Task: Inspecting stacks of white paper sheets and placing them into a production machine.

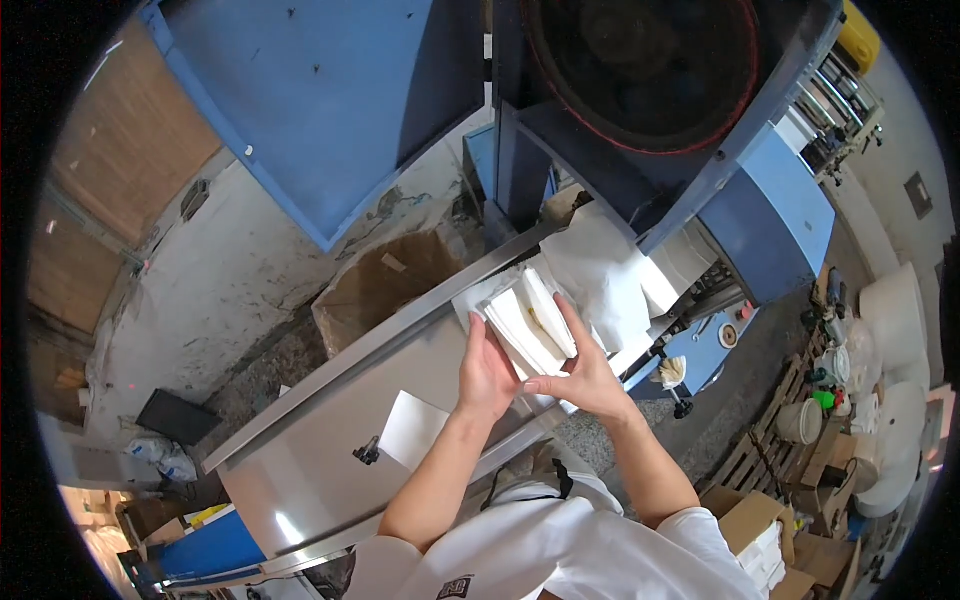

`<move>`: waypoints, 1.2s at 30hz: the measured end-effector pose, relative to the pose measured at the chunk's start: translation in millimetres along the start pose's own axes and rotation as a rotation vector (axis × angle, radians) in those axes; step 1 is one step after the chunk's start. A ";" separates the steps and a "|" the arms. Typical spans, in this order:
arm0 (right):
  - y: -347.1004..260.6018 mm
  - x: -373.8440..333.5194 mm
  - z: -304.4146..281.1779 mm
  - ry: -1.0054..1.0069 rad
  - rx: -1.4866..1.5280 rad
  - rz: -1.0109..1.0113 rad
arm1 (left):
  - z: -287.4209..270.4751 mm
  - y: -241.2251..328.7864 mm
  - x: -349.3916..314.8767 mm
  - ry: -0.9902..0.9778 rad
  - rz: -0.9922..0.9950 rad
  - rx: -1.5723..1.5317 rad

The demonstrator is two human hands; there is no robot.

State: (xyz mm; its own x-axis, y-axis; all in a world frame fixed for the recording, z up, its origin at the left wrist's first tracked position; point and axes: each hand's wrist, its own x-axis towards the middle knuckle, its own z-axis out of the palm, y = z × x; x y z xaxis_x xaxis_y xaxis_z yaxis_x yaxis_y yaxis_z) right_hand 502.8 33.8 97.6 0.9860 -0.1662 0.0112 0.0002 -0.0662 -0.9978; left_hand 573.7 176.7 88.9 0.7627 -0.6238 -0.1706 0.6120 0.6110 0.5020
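While both palms press inward, left hand (487, 375) and right hand (585, 378) clamp the white paper stack (530, 325).

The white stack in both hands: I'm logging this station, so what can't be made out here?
- White stack, head view: sheet count too small to tell.
- Left hand: palm side hidden behind itself.
- Cardboard box: contents dark, partly behind the metal table.

You get bright, even light; glare sits on the steel table (300, 480) at 7 o'clock. Fisheye bends edges; black vignette rings the frame.
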 end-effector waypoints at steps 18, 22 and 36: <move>-11.2 0.2 -31.2 -0.061 0.168 0.096 | -28.7 44.0 7.7 -0.153 -0.259 0.669; 13.8 0.5 -32.8 0.112 0.340 0.225 | -35.3 28.9 11.1 -0.129 -0.051 0.622; -9.1 -8.2 -31.6 -0.117 0.253 0.126 | -34.1 11.2 -5.9 -0.032 -0.057 0.397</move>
State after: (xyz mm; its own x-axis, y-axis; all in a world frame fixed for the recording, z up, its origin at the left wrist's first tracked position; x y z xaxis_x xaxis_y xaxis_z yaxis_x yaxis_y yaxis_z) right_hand 489.4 4.6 108.6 0.9934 -0.0419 -0.1065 -0.0963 0.1973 -0.9756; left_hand 583.2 203.8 66.6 0.7190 -0.6700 -0.1848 0.5205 0.3429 0.7820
